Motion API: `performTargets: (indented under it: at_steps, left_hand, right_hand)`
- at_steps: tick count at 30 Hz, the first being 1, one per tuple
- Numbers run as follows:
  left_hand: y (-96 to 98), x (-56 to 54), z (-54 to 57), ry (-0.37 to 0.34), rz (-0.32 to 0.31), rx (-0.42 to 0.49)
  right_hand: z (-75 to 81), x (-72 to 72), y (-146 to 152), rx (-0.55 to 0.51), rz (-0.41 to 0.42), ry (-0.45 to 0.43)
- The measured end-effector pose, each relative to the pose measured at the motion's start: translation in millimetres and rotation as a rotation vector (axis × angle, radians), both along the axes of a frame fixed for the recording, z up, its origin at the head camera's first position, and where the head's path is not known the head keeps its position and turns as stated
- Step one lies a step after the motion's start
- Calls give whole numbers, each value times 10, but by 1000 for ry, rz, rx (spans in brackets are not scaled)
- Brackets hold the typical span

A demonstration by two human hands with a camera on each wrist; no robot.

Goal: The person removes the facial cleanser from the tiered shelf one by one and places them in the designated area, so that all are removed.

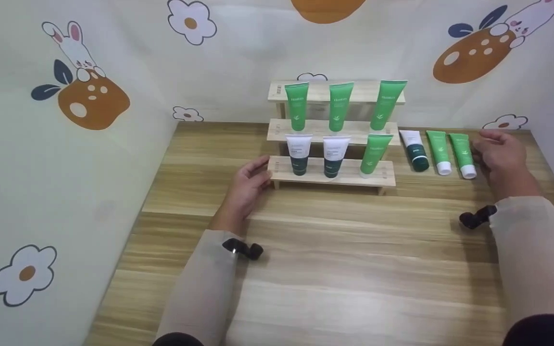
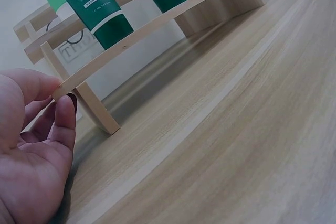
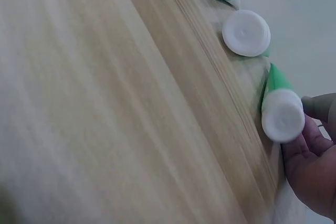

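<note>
A three-tier wooden display rack (image 1: 284, 129) holds several squeeze tubes standing on their caps. On its lowest step are two white-and-dark-green tubes (image 1: 336, 154) and a green tube (image 1: 375, 154). My left hand (image 1: 250, 185) pinches the left end of that lowest board (image 2: 97, 69), thumb and fingers on either side of its edge. To the right of the rack, my right hand (image 1: 505, 154) is at the side of the outermost green tube (image 1: 462, 151), which lies flat. In the right wrist view, relaxed fingers touch it near its white cap (image 3: 283, 116).
Another green tube (image 1: 439, 149) and a white-and-dark-green tube (image 1: 414, 149) lie side by side between rack and right hand. Behind the wooden table (image 1: 354, 269) hangs a patterned cloth (image 1: 238, 72), which also rises along the left and right sides.
</note>
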State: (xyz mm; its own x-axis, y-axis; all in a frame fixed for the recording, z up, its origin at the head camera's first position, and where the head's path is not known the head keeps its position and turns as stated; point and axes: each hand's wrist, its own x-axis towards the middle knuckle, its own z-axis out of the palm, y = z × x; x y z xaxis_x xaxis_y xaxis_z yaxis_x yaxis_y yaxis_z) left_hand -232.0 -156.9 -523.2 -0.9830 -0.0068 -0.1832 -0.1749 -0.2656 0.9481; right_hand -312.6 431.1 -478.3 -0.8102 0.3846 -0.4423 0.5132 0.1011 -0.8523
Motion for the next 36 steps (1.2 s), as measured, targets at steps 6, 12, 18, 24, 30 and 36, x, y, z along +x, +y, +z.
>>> performTargets:
  at_steps: [6, 12, 18, 24, 30, 36]
  left_hand:
    - [-9, -1, 3, 4, 11, -12]
    - [-18, -8, -11, -11, 5, -23]
    - [2, -14, -11, -2, -1, -8]
    - [13, -16, -4, 4, -3, -5]
    - [7, -24, -8, 11, -7, 6]
    - [-9, -31, -17, -5, -11, 11]
  right_hand:
    - [16, 63, -6, -51, 11, 31]
    - [-4, 98, -2, -108, 11, 76]
    - [-5, 148, 13, -114, -4, 105]
    - [46, 191, -38, -303, -84, 249]
    - [237, 218, -161, -305, -36, 342]
    - [423, 237, -381, -284, 14, 366]
